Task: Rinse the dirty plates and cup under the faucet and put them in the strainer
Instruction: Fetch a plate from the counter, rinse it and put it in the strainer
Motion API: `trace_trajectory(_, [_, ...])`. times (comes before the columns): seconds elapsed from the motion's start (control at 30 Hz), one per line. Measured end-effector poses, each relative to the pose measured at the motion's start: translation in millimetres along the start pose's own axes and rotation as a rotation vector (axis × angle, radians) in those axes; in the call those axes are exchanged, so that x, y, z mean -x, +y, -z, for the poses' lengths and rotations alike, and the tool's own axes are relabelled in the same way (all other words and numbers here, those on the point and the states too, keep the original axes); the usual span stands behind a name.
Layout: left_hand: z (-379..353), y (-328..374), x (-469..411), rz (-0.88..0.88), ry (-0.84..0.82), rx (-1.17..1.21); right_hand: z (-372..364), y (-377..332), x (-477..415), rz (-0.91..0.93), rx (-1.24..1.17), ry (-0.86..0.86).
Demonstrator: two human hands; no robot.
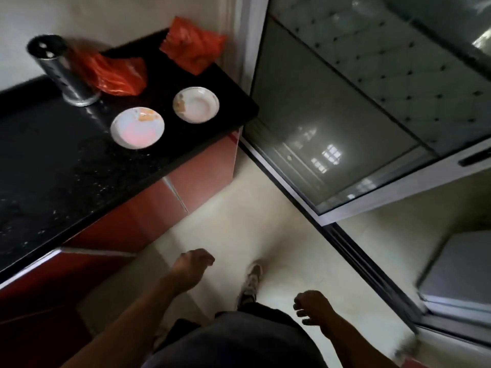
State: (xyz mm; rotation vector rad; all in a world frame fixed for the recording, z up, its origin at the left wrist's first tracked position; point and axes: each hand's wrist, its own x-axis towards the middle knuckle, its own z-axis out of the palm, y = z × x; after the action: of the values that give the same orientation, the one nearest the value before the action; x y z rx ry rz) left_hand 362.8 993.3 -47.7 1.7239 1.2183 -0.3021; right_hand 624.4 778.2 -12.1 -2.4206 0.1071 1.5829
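Note:
Two dirty white plates lie on the black countertop (66,160). The nearer plate (137,128) has orange food bits at its far rim. The farther plate (196,104) sits close to the counter's right end, with crumbs on its left side. My left hand (192,266) hangs low over the floor in front of the red cabinets, fingers loosely curled, holding nothing. My right hand (312,306) is lower right, fingers curled, also empty. Both hands are well away from the plates. No cup, faucet or strainer is in view.
A steel perforated cylinder (62,70) stands at the back of the counter beside two orange plastic bags (117,73) (192,45). A glass sliding door (332,123) runs along the right. Pale floor (239,216) lies between cabinets and door; my shoe (251,281) is on it.

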Motion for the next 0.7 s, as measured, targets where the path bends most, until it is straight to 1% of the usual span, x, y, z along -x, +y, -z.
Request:
trace_trajectory(0.1, [-6.7,42.0,-30.2,0.045,-0.038,-0.013,57.1,-11.7,-20.6,-0.046,-0.017,-0.003])
trace_trajectory(0.17, [-1.3,51.4,-43.3,0.093,-0.044,-0.056,83.3,-33.6,-40.3,-0.033,-0.006,-0.029])
trace_trajectory(0.27, [16.5,46.5,-57.1,0.193,-0.021,-0.109,103.0,-87.2,-69.8,0.005,0.029,-0.065])
trace_trajectory(0.37, [37.4,32.8,-76.0,0.253,0.058,-0.09,103.2,-162.2,-94.1,0.1,0.069,-0.098])
trace_trajectory(0.4, [45.0,33.5,-83.6,0.268,0.079,-0.049,101.4,-190.8,-100.1,0.14,0.089,-0.119])
trace_trajectory(0.43, [51.0,33.6,-93.1,0.3,0.122,0.051,99.0,-219.8,-103.7,0.178,0.114,-0.144])
trace_trajectory(0.5, [64.9,44.9,-115.3,0.343,0.14,0.257,92.2,-276.2,-107.9,0.237,0.136,-0.178])
trace_trajectory(0.53, [73.3,55.4,-127.3,0.286,0.124,0.327,88.6,-303.1,-109.7,0.258,0.129,-0.192])
trace_trajectory(0.57, [83.0,67.0,-141.2,0.232,0.154,0.487,85.5,-329.3,-110.7,0.28,0.122,-0.212])
trace_trajectory(0.6, [91.9,79.6,-155.5,0.324,0.158,0.639,82.7,-354.5,-111.8,0.308,0.119,-0.235])
trace_trajectory(0.63, [99.1,94.7,-165.7,0.366,0.275,0.631,80.2,-378.9,-112.2,0.333,0.116,-0.257])
trace_trajectory(0.67, [108.3,106.8,-177.2,0.369,0.312,0.618,78.2,-402.7,-111.2,0.357,0.109,-0.278])
trace_trajectory(0.7, [117.0,118.0,-189.4,0.367,0.35,0.696,75.6,-424.9,-108.9,0.384,0.104,-0.298])
